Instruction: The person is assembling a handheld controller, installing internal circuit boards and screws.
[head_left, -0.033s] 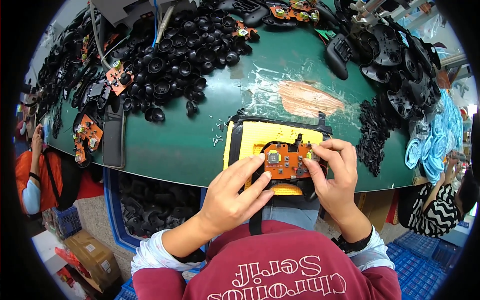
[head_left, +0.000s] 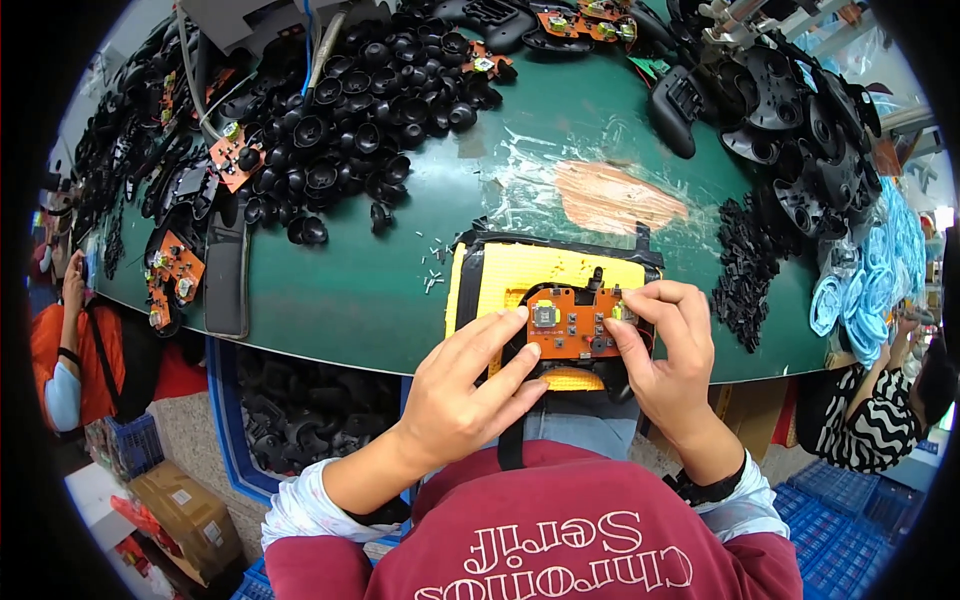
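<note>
An orange circuit board [head_left: 573,345] with small components sits over a black controller shell in a yellow foam pad [head_left: 530,260] edged with black tape. At the board's left edge, my left hand [head_left: 468,375] grips it with bent fingers. My right hand [head_left: 672,340] pinches the board's right end by a green-and-yellow joystick module [head_left: 622,312], with thumb and forefinger close together. Part of that module and the shell beneath are hidden by fingers and board.
Black joystick caps [head_left: 330,130] are heaped at the back left. More orange boards [head_left: 180,265] lie beside a dark flat phone-like slab [head_left: 227,270]. Controller shells [head_left: 800,130] and small black parts [head_left: 745,270] are piled right, near blue cables [head_left: 875,275]. Other people sit at both sides.
</note>
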